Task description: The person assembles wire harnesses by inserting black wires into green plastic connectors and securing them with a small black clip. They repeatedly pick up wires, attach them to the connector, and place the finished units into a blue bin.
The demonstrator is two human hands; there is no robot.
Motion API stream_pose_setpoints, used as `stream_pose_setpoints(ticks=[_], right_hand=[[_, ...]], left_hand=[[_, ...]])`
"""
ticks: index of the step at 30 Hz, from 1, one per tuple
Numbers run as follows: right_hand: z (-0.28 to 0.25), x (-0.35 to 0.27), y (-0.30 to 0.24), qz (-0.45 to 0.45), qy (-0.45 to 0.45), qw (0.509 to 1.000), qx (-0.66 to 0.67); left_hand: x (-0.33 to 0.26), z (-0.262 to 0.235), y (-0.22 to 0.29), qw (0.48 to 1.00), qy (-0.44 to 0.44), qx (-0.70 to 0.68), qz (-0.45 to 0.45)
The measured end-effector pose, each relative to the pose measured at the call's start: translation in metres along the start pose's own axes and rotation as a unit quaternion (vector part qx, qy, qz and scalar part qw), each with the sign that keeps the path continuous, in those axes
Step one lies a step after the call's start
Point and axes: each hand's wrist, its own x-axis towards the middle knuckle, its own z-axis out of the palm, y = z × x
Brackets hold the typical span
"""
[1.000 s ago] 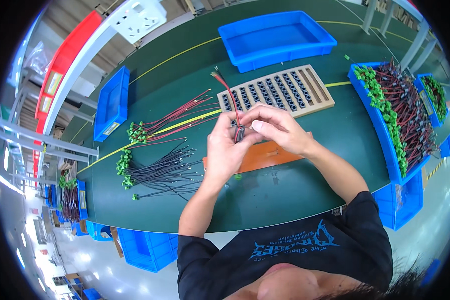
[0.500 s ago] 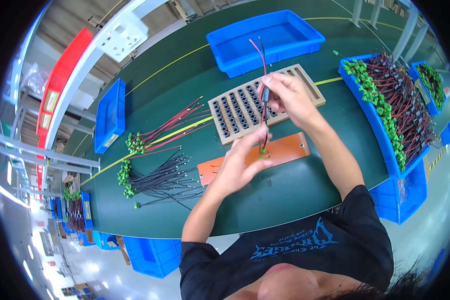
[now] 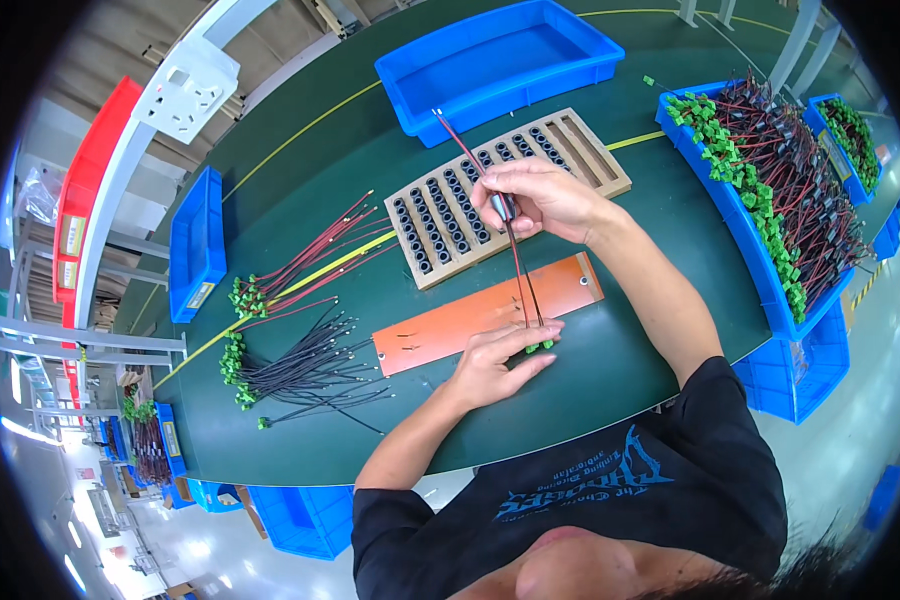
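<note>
My right hand is closed around a black cylindrical core above the orange board's far edge. Red and black wires run through the core; their bare ends point up and left, over the near rim of a blue tray. Below the core the wires stretch down to small green connectors. My left hand has its fingers and thumb closed about these connectors, just off the board's near edge. The orange board lies flat, with small dark pins standing on it.
Behind the board sits a wooden rack with rows of black cores. Red wires and black wires with green connectors lie at left. A blue bin of finished-looking harnesses stands right; a blue tray is at the back.
My left hand has come down toward the table's near edge and closed at the green connectors. My right hand has moved slightly left and down with the core, tilting the upper wires left.
</note>
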Motion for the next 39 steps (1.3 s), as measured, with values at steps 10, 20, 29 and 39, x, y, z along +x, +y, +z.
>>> stream_pose_setpoints(ticks=[10, 20, 29, 39], right_hand=[[0.008, -0.002, 0.002, 0.046, -0.040, 0.992, 0.108], [0.013, -0.009, 0.000, -0.006, -0.064, 0.998, 0.017], [0.027, -0.005, 0.004, -0.054, -0.005, 0.998, -0.031], [0.046, -0.005, 0.012, -0.084, 0.085, 0.991, 0.054]], left_hand=[[-0.010, 0.003, -0.013, 0.982, -0.009, -0.184, -0.048], [-0.009, -0.001, -0.012, 0.984, -0.014, -0.173, -0.038], [-0.011, 0.002, -0.015, 0.973, 0.033, -0.222, -0.044], [-0.015, 0.006, -0.017, 0.968, 0.068, -0.241, -0.025]])
